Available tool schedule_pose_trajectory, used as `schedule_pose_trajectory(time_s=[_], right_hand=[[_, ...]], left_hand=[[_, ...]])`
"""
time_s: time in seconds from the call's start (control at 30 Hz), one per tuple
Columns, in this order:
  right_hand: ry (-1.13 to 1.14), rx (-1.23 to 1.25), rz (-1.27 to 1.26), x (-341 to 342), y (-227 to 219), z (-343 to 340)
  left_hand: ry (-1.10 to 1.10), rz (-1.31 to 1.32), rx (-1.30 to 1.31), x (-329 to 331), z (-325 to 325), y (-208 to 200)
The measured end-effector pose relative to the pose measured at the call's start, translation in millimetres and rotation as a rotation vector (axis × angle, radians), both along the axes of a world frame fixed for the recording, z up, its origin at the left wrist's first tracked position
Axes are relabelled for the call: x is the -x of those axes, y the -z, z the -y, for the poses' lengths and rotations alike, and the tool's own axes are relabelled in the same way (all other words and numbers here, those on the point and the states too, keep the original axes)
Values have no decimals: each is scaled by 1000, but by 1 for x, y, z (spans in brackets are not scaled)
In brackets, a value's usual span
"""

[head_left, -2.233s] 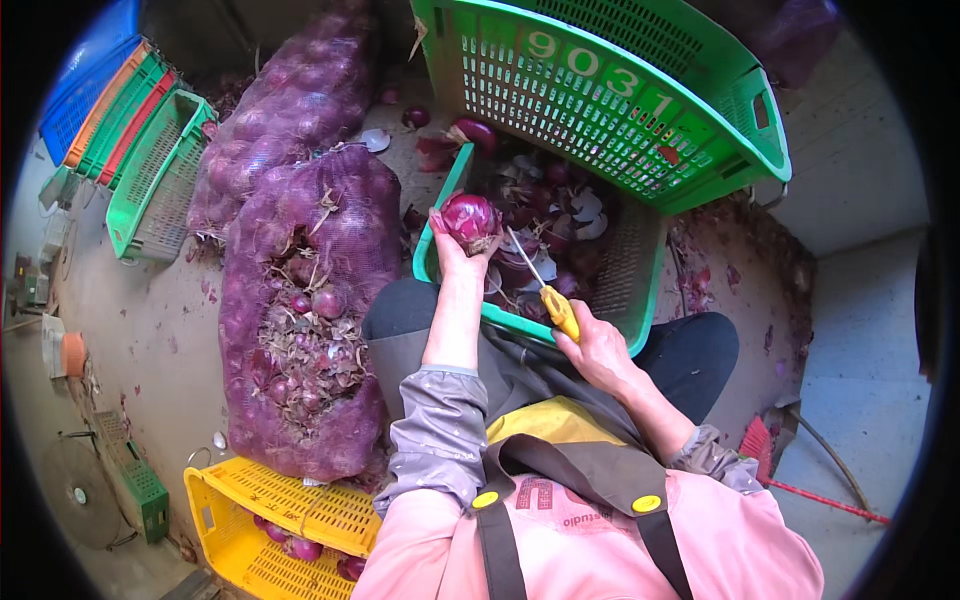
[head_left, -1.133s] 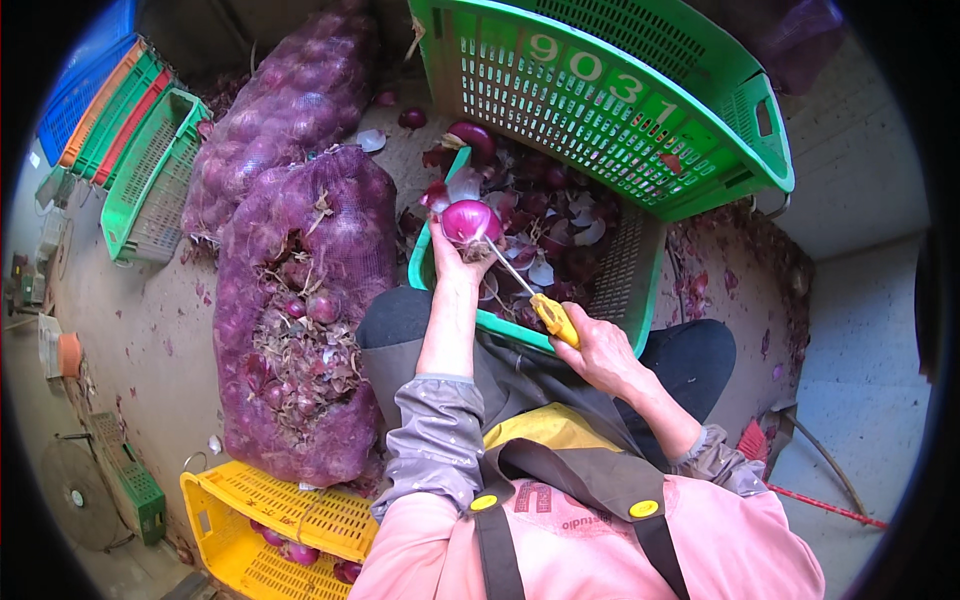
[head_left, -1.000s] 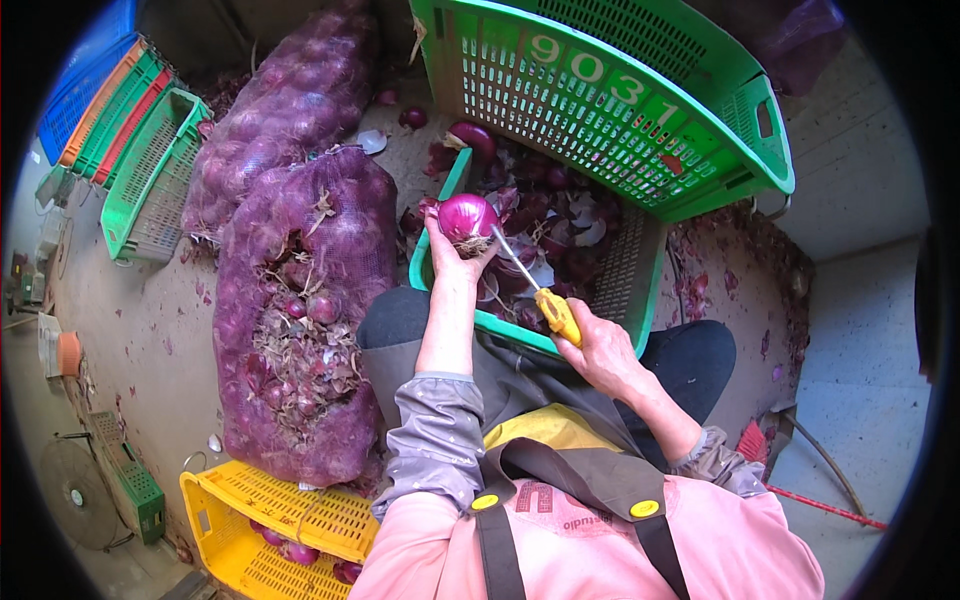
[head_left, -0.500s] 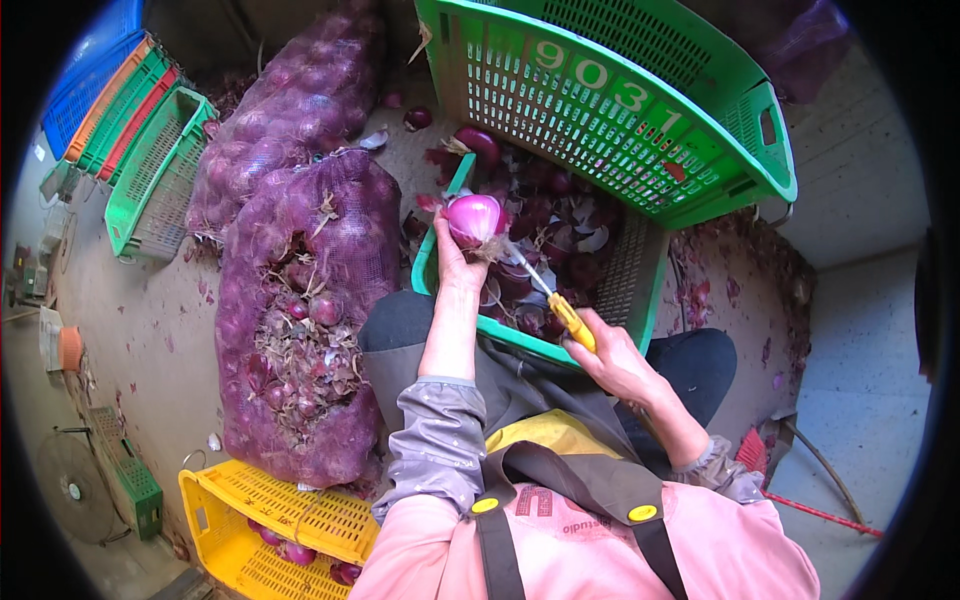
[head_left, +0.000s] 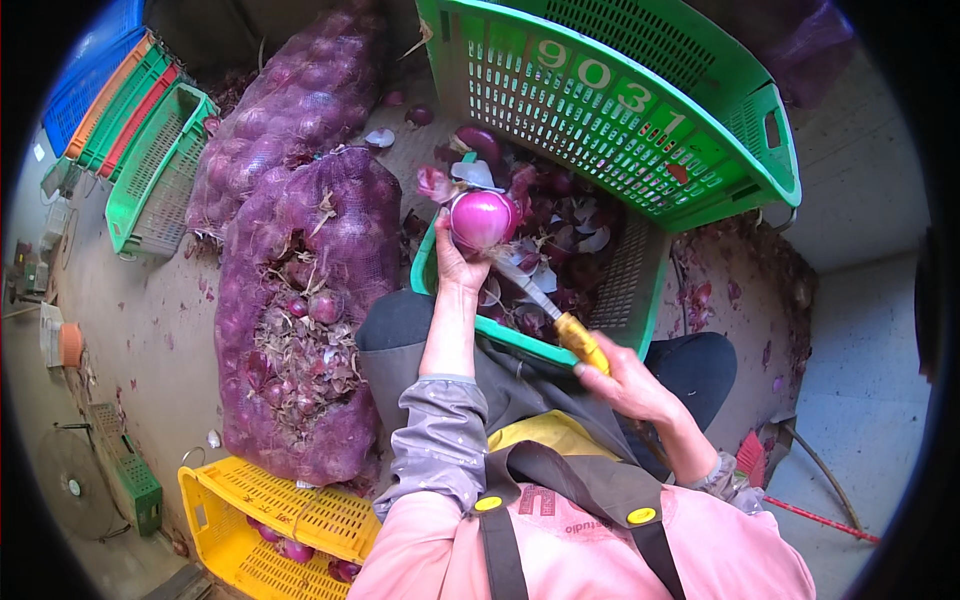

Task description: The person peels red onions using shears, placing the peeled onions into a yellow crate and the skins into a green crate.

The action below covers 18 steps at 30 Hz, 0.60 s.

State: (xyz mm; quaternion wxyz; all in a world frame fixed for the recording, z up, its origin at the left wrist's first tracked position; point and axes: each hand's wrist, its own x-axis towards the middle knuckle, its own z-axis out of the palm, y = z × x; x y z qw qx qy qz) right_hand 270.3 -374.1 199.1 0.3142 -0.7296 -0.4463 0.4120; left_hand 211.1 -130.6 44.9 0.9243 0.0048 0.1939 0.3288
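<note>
Head view: left hand (head_left: pixel 458 265) is gripping a red onion (head_left: pixel 482 219) over the lower green crate (head_left: pixel 635 278), which is holding loose skins (head_left: pixel 592 240); right hand (head_left: pixel 634 382) is clasping a yellow-handled knife (head_left: pixel 572 332), blade (head_left: pixel 541 297) pointing toward the onion. Mesh sack (head_left: pixel 355 215) is sitting left of the crate.

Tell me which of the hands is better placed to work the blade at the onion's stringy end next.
Right, I'd judge: the right hand holds the yellow-handled knife, its blade angled toward the stringy end of the onion. The left hand is occupied holding that onion.
</note>
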Motion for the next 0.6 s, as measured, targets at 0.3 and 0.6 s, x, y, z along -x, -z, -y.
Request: schedule_pose_trajectory(time_s=[0.3, 0.6], right_hand=[[125, 82, 43, -9, -8, 0], [-72, 162, -295, -4, -27, 14]], left_hand=[[-66, -56, -141, 1, -2, 0], [13, 170, -125, 2, 3, -13]])
